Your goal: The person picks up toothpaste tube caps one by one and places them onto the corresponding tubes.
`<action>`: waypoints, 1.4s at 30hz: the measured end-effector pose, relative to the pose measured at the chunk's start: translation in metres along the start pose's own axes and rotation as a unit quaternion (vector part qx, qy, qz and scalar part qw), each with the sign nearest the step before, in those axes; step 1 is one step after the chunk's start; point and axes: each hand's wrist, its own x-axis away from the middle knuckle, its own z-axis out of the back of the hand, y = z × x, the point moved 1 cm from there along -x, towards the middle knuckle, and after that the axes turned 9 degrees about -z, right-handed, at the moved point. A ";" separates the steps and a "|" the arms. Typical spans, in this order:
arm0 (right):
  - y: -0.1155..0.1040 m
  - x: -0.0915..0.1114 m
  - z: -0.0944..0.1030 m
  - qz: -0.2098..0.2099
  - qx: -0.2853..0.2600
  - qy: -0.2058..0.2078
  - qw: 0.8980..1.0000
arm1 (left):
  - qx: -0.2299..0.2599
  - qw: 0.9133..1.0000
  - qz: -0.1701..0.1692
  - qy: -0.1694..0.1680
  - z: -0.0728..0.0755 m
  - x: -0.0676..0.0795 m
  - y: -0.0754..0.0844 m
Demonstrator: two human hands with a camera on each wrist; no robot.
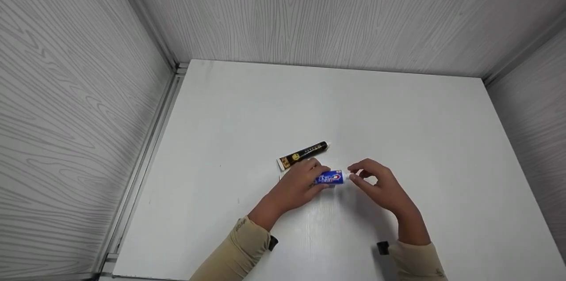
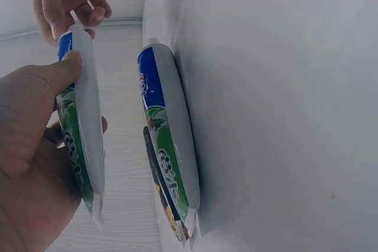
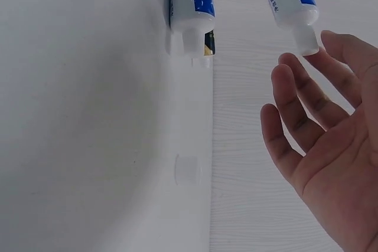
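Observation:
My left hand (image 1: 298, 184) grips a blue, green and white toothpaste tube (image 1: 332, 177), its white cap (image 3: 306, 41) pointing right. In the left wrist view the thumb presses the tube's side, clear of the table. Around the cap end is my right hand (image 1: 382, 186), thumb and fingers loosely bent, fingertips right at the cap. A second blue and green toothpaste tube (image 2: 168, 128) lies on the table below; the left hand mostly hides it in the head view. Beyond it lies a black tube (image 1: 305, 153) with gold markings and a white end.
The white table (image 1: 247, 108) lies under both hands. Wood-grained panels stand around it: a back wall (image 1: 309, 16), a left wall (image 1: 66, 117) and a right wall (image 1: 535, 108). A metal rail (image 1: 150, 153) runs along the left edge.

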 end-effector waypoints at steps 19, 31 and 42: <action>0.001 0.001 -0.004 0.040 -0.018 0.017 0.999 | -0.002 1.000 -0.006 0.005 -0.001 0.002 0.000; 0.001 -0.001 -0.002 -0.011 0.001 -0.009 1.000 | -0.007 1.000 0.001 0.000 -0.003 0.002 -0.001; 0.002 0.001 -0.002 0.006 -0.010 0.006 1.000 | 0.004 1.000 0.018 -0.006 -0.003 0.001 0.000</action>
